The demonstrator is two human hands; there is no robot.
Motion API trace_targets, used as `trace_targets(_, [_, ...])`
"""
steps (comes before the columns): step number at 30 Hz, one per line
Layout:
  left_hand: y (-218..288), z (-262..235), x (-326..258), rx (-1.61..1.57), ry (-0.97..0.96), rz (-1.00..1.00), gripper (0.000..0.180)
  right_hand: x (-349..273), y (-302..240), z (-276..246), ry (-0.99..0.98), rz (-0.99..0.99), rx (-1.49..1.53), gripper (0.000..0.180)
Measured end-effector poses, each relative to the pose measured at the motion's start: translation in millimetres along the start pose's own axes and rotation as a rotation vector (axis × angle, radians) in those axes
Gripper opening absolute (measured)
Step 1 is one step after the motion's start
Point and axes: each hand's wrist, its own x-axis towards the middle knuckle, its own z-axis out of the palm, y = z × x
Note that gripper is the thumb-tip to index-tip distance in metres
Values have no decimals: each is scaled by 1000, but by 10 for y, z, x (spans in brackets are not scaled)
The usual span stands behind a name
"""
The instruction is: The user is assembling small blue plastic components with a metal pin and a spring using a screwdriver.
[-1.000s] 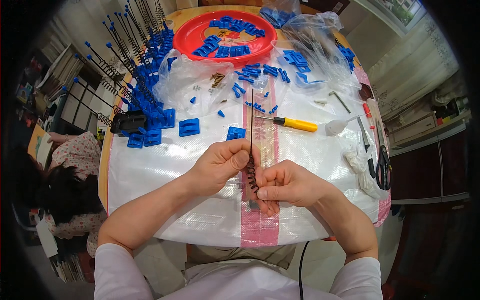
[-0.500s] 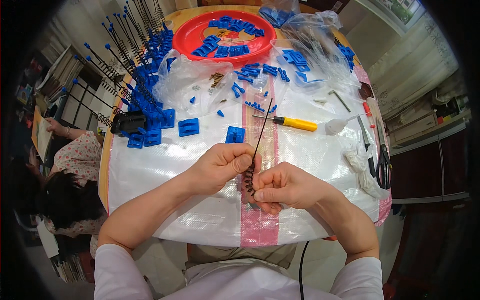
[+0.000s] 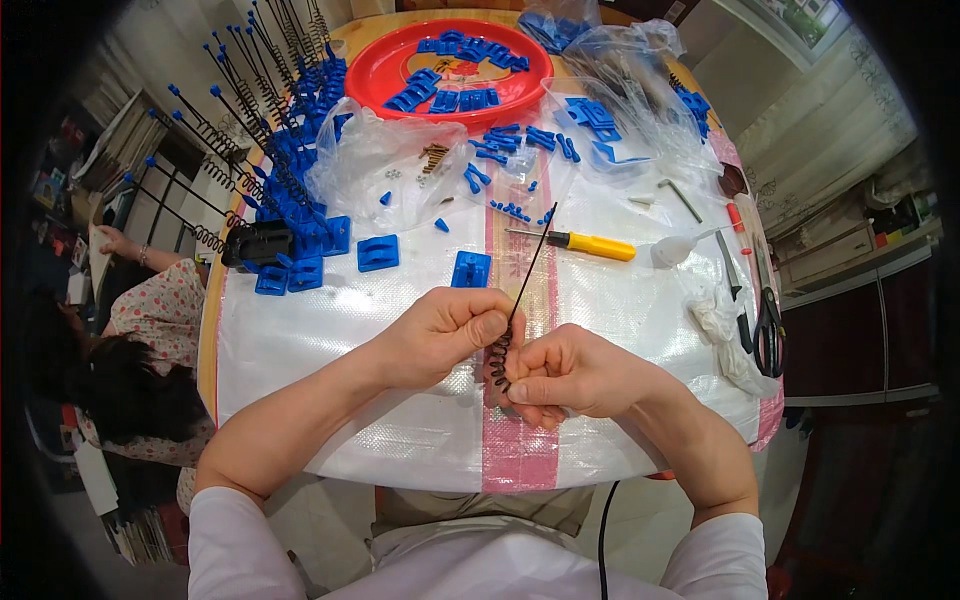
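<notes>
**Hands pinch a spring on a thin rod above a plastic-covered table**

Spreading under both forearms, the white woven plastic sheet (image 3: 330,350) covers a round wooden table (image 3: 207,330), with a pink stripe (image 3: 515,455) running from 6 toward 12 o'clock. At 9 o'clock, beyond the table edge, another person in a floral top (image 3: 150,320) sits among shelves of papers. At 3 o'clock stand dark cabinets (image 3: 850,350), with curtains higher up at 2 o'clock.

At the centre, the left hand (image 3: 440,335) is closed, its fingertips pinching the upper end of a dark coil spring (image 3: 500,355). The right hand (image 3: 575,375) is closed too, gripping the spring's lower end just at 4 o'clock of the left. A thin black rod (image 3: 530,270) runs through the spring and slants out toward 1 o'clock.

Just past the hands lie small blue plastic blocks (image 3: 472,268) and a yellow-handled screwdriver (image 3: 590,244). Black scissors (image 3: 768,325) rest at 3 o'clock. Clear plastic bags (image 3: 380,150) of blue parts lie farther out, finished rods with springs (image 3: 250,150) stand at 10 o'clock, and a red round tray (image 3: 400,95) of blue pieces sits at 12 o'clock.
</notes>
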Motion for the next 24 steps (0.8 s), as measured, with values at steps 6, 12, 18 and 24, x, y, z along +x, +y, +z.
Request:
trace_targets(6, [-28, -7, 5, 13, -2, 10, 29, 3, -20, 4, -1, -1, -24, 18])
trace_targets(12, [-67, -31, 10, -15, 1, 28, 32, 15, 20, -13, -7, -15, 5, 17])
trace_targets(18, [-59, -46, 10, -51, 31, 62, 36, 15, 20, -4, 1, -27, 9, 16])
trace_targets(24, [-96, -63, 23, -109, 75, 87, 37, 32, 23, -26, -16, -65, 37, 17])
